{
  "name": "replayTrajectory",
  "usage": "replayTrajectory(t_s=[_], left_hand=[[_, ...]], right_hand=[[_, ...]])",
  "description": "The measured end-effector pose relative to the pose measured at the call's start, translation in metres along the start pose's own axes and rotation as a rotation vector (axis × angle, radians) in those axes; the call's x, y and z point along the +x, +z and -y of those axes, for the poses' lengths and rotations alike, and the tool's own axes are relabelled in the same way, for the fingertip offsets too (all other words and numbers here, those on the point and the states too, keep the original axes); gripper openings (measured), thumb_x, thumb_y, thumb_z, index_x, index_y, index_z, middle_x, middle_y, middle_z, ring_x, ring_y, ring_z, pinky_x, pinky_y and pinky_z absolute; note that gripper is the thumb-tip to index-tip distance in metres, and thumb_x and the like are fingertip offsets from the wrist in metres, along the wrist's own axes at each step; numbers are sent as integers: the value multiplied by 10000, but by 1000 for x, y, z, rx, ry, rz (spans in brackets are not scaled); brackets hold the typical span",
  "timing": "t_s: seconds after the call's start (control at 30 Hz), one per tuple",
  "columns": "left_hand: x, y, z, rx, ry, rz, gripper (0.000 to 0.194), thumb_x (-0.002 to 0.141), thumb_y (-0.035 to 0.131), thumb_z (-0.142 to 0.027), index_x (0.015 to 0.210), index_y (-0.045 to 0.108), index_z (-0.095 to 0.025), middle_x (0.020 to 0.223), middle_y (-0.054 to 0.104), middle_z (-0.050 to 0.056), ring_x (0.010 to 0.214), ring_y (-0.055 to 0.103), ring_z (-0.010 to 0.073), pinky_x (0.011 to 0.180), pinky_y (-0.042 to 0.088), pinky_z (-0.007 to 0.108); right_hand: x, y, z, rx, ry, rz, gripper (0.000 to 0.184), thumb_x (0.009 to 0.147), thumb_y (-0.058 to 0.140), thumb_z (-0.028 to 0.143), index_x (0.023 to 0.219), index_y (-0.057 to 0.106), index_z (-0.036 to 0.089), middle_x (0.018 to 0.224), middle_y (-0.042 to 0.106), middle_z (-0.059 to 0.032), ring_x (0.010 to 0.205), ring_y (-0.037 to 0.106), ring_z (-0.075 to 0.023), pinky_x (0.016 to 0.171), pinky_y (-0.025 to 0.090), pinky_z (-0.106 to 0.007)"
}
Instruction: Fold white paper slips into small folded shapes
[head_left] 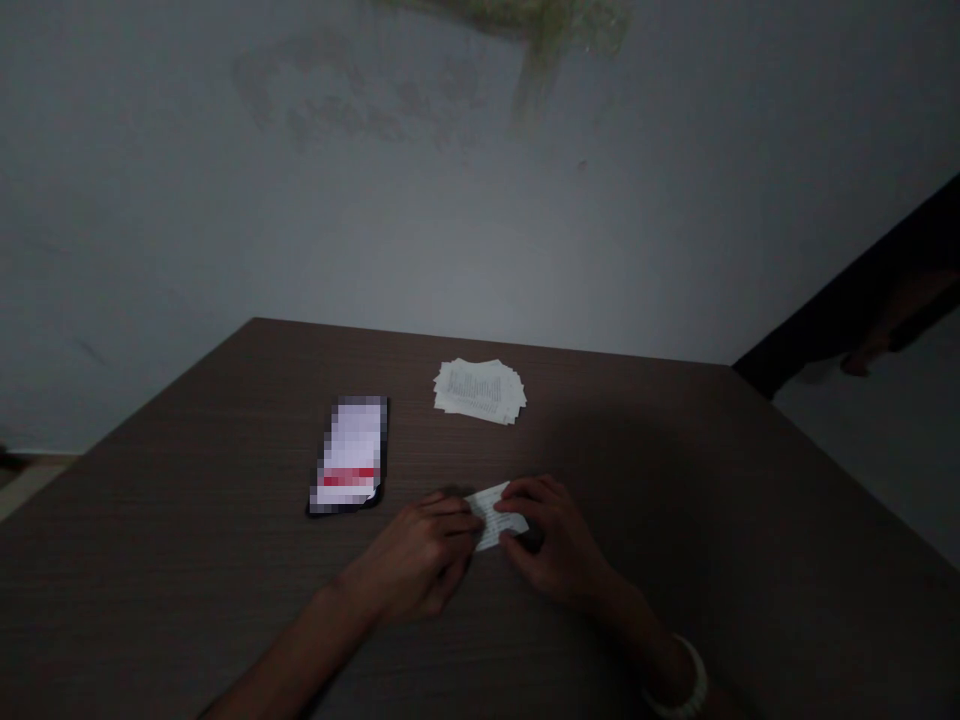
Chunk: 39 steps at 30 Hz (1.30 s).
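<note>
Left hand (420, 555) and right hand (551, 535) pinching printed paper slip (495, 515) from opposite ends, fingers pressed on it; grip even, paper kept flat. Slip in front of loose stack of printed slips (480, 390), on wood-grain table (187, 590). Pixelated dark-edged rectangular item (349, 455) left of stack, detail obscured. White bangle (679, 680) below right hand.

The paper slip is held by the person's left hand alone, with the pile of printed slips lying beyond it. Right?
No: the head view shows the left hand and the right hand both holding the paper slip. The pile of printed slips is as you say.
</note>
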<state>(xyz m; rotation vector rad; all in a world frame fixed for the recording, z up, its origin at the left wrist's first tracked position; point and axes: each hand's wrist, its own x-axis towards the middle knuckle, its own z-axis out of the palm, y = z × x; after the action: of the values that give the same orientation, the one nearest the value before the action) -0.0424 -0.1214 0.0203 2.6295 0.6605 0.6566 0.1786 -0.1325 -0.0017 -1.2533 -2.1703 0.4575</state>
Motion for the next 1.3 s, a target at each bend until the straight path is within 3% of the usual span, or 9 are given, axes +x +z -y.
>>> replayTrajectory(t_s=[0.33, 0.67, 0.83, 1.03, 1.3], left_hand=[[0, 1, 1, -82, -37, -13, 237, 822, 482, -61, 892, 671, -185, 890, 700, 54, 923, 622, 211, 877, 493, 386], [-4, 10, 9, -162, -191, -109, 167, 852, 542, -121, 969, 648, -175, 1054, 663, 76, 1052, 570, 220, 931, 474, 399], [3, 9, 8, -201, -254, -141, 136, 857, 555, -130, 928, 658, -182, 982, 662, 62, 985, 582, 209, 871, 490, 385], [19, 11, 8, -128, -382, -164, 95, 803, 593, -118, 743, 641, -173, 806, 628, 38, 849, 570, 215, 763, 476, 368], [23, 21, 10, -122, -466, -204, 96, 755, 611, -94, 706, 646, -169, 837, 618, 47, 857, 572, 224, 788, 467, 389]], right_hand=[[-2, -2, 6, -211, 29, 40, 496, 727, 620, 209, 1219, 581, 256, 1351, 509, -61, 1231, 430, -267, 1036, 342, -448], [0, 1, 14, -252, 117, 79, 435, 730, 591, 244, 1163, 577, 215, 1397, 456, -82, 1312, 346, -280, 1108, 265, -472], [-2, 4, 15, -261, 142, 93, 441, 735, 588, 251, 1173, 559, 211, 1420, 420, -97, 1334, 319, -292, 1123, 235, -496], [-3, 3, 16, -251, 155, 93, 438, 744, 584, 241, 1180, 547, 217, 1438, 394, -105, 1358, 279, -315, 1112, 245, -536], [-3, 4, 17, -244, 165, 99, 458, 727, 588, 233, 1183, 552, 205, 1444, 386, -103, 1363, 273, -313, 1126, 230, -526]])
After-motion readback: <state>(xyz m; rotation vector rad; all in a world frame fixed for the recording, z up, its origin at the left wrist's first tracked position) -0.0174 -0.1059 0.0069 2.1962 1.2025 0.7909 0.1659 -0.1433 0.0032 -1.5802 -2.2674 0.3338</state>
